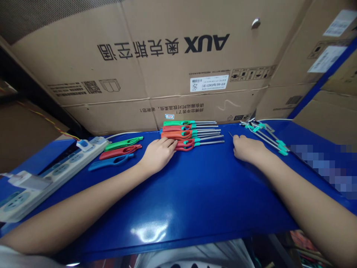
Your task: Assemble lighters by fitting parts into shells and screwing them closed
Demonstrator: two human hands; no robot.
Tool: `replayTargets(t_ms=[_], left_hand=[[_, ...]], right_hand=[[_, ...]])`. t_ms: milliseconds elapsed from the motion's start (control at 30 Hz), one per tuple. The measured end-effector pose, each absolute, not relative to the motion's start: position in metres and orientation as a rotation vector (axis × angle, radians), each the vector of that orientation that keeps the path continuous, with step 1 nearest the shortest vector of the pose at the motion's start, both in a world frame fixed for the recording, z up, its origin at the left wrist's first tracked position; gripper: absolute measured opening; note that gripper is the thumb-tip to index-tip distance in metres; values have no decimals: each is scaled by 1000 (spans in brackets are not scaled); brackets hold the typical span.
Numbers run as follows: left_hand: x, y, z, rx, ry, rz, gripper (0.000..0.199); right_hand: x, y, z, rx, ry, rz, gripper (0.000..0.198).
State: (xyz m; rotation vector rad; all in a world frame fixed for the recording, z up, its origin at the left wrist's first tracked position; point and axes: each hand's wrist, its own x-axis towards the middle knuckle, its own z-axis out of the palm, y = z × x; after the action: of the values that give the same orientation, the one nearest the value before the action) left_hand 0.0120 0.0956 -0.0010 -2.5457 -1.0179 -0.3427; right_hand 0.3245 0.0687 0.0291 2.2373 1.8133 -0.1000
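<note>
On the blue tabletop lies a pile of long-nosed gas lighters, with green, red and orange handles and metal tubes pointing right. My left hand [158, 154] is closed over the handle end of the nearest red lighter [185, 144], its fingers curled and partly hiding it. Behind it are an orange lighter [175, 134] and a green lighter [175, 123]. My right hand [247, 148] is closed in a pinch to the right of the tubes, apart from them. A thin metal rod [230, 134] sticks out from its fingertips; the rest is hidden. Metal tubes with teal ends [269, 137] lie beyond my right wrist.
Left of the pile lie green [124, 143], red [119, 152] and blue [113, 162] lighter handles without tubes. A white power strip [67, 171] with plugs runs along the left. A cardboard wall [167, 82] stands at the back of the blue table [195, 193].
</note>
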Motion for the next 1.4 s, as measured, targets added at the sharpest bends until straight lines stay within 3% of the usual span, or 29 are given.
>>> replayTargets(t_ms=[367,767,1400], left_hand=[[15,86,8,-2543,-1003,-372,34],[-7,82,19,-2506,-1061,-373,26],[-20,89,9,-2549,-1152,-414,34]], right_hand=[[319,62,31,2265,1875,81,57],[308,68,16,2010,2474,467,39],[303,82,-3,1886,2603,544,31]])
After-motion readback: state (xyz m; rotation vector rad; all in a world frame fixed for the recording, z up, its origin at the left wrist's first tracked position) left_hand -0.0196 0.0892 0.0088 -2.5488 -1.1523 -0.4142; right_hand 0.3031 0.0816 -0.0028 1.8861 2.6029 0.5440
